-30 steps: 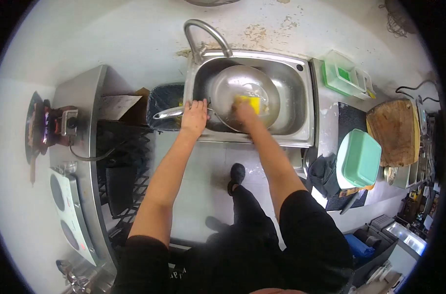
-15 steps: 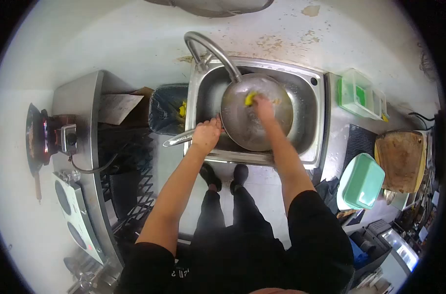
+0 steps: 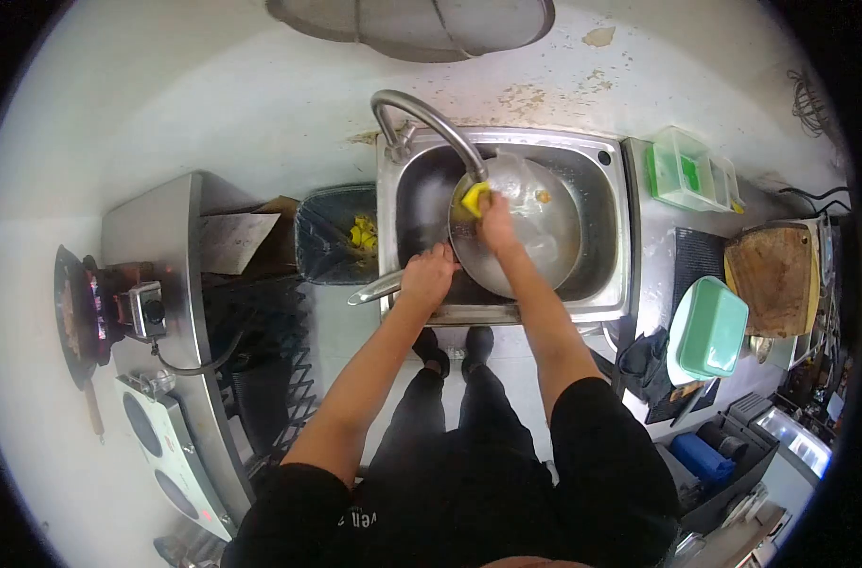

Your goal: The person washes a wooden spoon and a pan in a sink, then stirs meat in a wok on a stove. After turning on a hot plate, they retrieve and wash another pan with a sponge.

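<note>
Inside sink [image 3: 545, 142], sponge [image 3: 474, 199] against wok [image 3: 545, 232]

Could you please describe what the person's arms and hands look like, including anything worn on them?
Both arms are bare from the short black sleeves down: the left sleeve and right sleeve end above the elbows. The left hand and right hand wear no gloves; no watch or bracelet shows.
</note>
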Demonstrator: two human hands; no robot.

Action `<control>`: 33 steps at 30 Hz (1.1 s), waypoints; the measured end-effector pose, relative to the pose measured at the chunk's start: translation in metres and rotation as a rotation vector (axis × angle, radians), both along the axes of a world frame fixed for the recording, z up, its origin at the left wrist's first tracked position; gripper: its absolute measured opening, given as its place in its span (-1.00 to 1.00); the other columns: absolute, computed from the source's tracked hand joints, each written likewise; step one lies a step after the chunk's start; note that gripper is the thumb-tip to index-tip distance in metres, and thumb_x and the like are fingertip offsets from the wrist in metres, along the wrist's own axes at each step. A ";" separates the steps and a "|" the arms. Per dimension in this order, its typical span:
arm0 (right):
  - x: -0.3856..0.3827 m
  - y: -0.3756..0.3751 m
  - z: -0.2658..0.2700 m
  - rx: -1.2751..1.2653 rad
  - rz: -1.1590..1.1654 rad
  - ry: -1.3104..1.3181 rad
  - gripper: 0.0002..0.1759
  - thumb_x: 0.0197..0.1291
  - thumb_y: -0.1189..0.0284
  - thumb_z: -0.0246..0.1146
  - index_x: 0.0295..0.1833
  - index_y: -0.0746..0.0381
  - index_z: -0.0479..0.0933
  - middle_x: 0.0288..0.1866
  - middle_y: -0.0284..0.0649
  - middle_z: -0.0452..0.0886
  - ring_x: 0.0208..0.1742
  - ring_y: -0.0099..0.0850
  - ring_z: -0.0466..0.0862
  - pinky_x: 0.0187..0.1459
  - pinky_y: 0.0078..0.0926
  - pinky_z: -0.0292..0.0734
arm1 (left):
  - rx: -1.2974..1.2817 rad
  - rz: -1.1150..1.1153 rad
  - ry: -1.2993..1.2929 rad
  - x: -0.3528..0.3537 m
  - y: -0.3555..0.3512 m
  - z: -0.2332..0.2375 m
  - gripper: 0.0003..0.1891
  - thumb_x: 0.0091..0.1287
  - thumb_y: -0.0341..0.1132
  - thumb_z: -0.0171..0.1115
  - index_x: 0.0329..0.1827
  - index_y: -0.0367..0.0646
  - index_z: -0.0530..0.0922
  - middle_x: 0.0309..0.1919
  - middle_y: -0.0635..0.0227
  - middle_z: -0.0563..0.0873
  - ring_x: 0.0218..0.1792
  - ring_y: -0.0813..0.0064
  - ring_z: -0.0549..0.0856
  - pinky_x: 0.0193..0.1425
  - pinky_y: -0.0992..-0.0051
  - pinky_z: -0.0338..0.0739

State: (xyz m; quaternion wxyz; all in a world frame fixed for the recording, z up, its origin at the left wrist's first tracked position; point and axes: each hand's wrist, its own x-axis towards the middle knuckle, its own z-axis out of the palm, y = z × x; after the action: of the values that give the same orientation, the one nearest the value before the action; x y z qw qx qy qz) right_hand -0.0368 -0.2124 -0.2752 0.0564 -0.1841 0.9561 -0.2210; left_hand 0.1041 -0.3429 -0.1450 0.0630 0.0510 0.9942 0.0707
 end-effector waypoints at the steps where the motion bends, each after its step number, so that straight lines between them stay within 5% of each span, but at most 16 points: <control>1: 0.010 -0.002 0.016 -0.008 -0.002 0.009 -0.58 0.10 0.52 0.08 0.13 0.31 0.39 0.10 0.09 0.39 0.08 -0.02 0.46 0.11 -0.22 0.40 | 0.115 0.020 -0.083 -0.005 -0.005 0.004 -0.54 0.20 -0.16 0.18 0.05 -0.33 0.45 -0.24 0.16 0.55 -0.15 0.25 0.59 -0.16 0.32 0.54; 3: 0.031 -0.001 0.056 0.021 0.227 -0.206 -0.55 -0.01 0.46 0.23 0.06 0.35 0.42 0.06 0.13 0.40 0.05 -0.01 0.47 0.08 -0.18 0.42 | 0.276 0.067 -0.348 -0.027 -0.021 0.009 -0.44 0.09 -0.25 0.29 0.14 -0.33 0.37 0.00 -0.09 0.43 0.09 0.02 0.44 0.09 0.20 0.47; 5: 0.031 0.007 0.068 0.027 0.172 -0.269 -0.51 -0.11 0.46 0.28 0.03 0.32 0.44 0.06 0.12 0.41 0.02 0.05 0.47 0.07 -0.16 0.42 | 0.344 0.202 -0.052 -0.060 -0.024 0.036 -0.30 0.08 -0.30 0.24 0.27 -0.43 0.19 0.20 -0.26 0.24 0.22 -0.16 0.30 0.30 0.20 0.29; 7: 0.034 0.010 0.067 0.026 0.114 -0.343 -0.47 -0.21 0.45 0.33 0.00 0.30 0.45 0.05 0.10 0.42 -0.02 0.11 0.48 0.06 -0.14 0.43 | 0.704 0.412 0.304 -0.108 -0.027 0.048 -0.19 0.08 -0.32 0.18 0.32 -0.55 -0.01 0.29 -0.36 0.09 0.30 -0.25 0.16 0.42 0.24 0.08; 10: 0.043 0.012 0.059 -0.001 0.167 -0.256 -0.58 -0.14 0.43 0.30 -0.07 0.26 0.50 0.08 0.09 0.40 0.00 0.06 0.49 0.07 -0.16 0.43 | 0.729 0.527 0.427 -0.162 -0.028 0.046 -0.23 0.11 -0.34 0.14 0.27 -0.68 -0.01 0.28 -0.39 0.09 0.34 -0.23 0.11 0.46 0.28 -0.02; 13: 0.040 0.027 0.040 0.039 0.301 0.204 -0.62 0.03 0.40 0.21 0.02 0.25 0.45 0.26 0.05 0.29 0.04 -0.07 0.51 0.10 -0.18 0.40 | 0.694 0.684 0.443 -0.177 -0.031 0.041 -0.40 0.18 -0.41 0.05 0.25 -0.58 0.14 0.22 -0.34 0.26 0.29 -0.16 0.24 0.41 0.29 0.10; 16: 0.033 0.022 0.047 -0.076 0.283 -0.163 -0.44 0.03 0.40 0.21 0.20 0.32 0.34 0.29 0.03 0.29 0.30 -0.12 0.31 0.25 -0.28 0.28 | 0.803 0.627 0.613 -0.154 -0.026 0.033 -0.53 0.22 -0.46 0.01 0.22 -0.44 0.27 0.11 -0.24 0.43 0.22 -0.11 0.36 0.34 0.29 0.25; 18: 0.029 0.012 0.042 -0.168 0.199 -0.270 -0.40 0.04 0.39 0.21 0.24 0.32 0.29 0.30 0.02 0.28 0.28 -0.10 0.33 0.25 -0.26 0.27 | 0.669 0.377 0.434 -0.141 -0.034 0.010 -0.57 0.25 -0.47 0.00 0.20 -0.36 0.31 0.03 -0.14 0.51 0.12 -0.07 0.46 0.25 0.30 0.35; 19: 0.032 0.007 0.039 -0.255 0.105 -0.375 -0.35 0.06 0.37 0.21 0.28 0.32 0.24 0.31 0.02 0.28 0.25 -0.07 0.36 0.25 -0.24 0.26 | 0.437 0.065 0.546 -0.139 -0.048 -0.027 -0.56 0.26 -0.45 0.00 0.24 -0.30 0.30 0.12 -0.05 0.47 0.21 0.05 0.41 0.29 0.27 0.31; 22: 0.047 0.003 0.065 -0.261 0.259 -0.435 -0.32 0.07 0.38 0.20 0.32 0.30 0.19 0.29 0.03 0.31 0.20 0.00 0.39 0.21 -0.21 0.31 | 0.186 0.033 0.446 -0.116 -0.033 -0.006 -0.47 0.30 -0.31 0.04 0.35 -0.17 0.22 0.26 0.08 0.37 0.31 0.04 0.29 0.41 0.27 0.12; 25: 0.077 0.044 0.057 -0.225 0.700 -0.287 -0.34 0.06 0.47 0.12 0.35 0.25 0.18 0.26 0.03 0.35 0.23 -0.07 0.40 0.21 -0.22 0.31 | -0.003 -0.056 0.043 -0.048 -0.006 0.023 -0.24 0.27 0.03 0.06 0.43 -0.14 0.02 0.41 0.10 0.07 0.42 0.09 0.07 0.35 -0.21 -0.06; 26: 0.076 0.061 0.050 -0.021 0.589 -0.402 -0.35 0.09 0.49 0.11 0.35 0.23 0.17 0.29 -0.01 0.33 0.28 -0.08 0.34 0.26 -0.23 0.27 | -0.047 -0.159 -0.075 -0.025 -0.002 0.031 -0.18 0.22 0.17 0.04 0.43 -0.13 0.04 0.43 0.11 0.01 0.45 0.14 -0.02 0.27 -0.33 -0.08; 27: 0.067 0.076 0.045 0.186 0.472 -0.504 -0.36 0.11 0.52 0.10 0.36 0.21 0.17 0.33 -0.06 0.30 0.34 -0.08 0.28 0.30 -0.24 0.23 | -0.020 -0.174 -0.134 -0.003 0.001 0.038 -0.10 0.14 0.25 0.07 0.41 -0.18 0.09 0.44 0.14 0.01 0.46 0.19 -0.07 0.29 -0.24 0.03; 29: 0.033 0.099 0.042 0.376 0.541 -0.191 -0.41 0.17 0.53 0.03 0.36 0.23 0.16 0.36 -0.07 0.25 0.32 -0.02 0.30 0.33 -0.15 0.17 | -0.065 -0.102 -0.106 0.013 0.000 0.028 -0.07 0.10 0.26 0.10 0.40 -0.23 0.11 0.44 0.14 -0.01 0.46 0.19 -0.06 0.30 -0.17 0.08; 33: 0.020 0.022 0.013 0.147 0.353 -0.085 -0.45 0.23 0.45 0.00 0.36 0.21 0.16 0.38 0.01 0.19 0.29 0.06 0.31 0.34 -0.09 0.13 | -0.085 0.095 -0.116 0.014 0.004 0.032 -0.01 0.03 0.22 0.16 0.38 -0.34 0.09 0.45 0.13 -0.04 0.44 0.20 0.00 0.35 0.10 0.16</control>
State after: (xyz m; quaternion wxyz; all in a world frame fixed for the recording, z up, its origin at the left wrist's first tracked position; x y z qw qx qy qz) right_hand -0.0171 -0.1900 -0.2619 0.1477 -0.3348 0.9193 -0.1447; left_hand 0.1177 -0.3385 -0.1125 0.1194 -0.0031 0.9923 0.0340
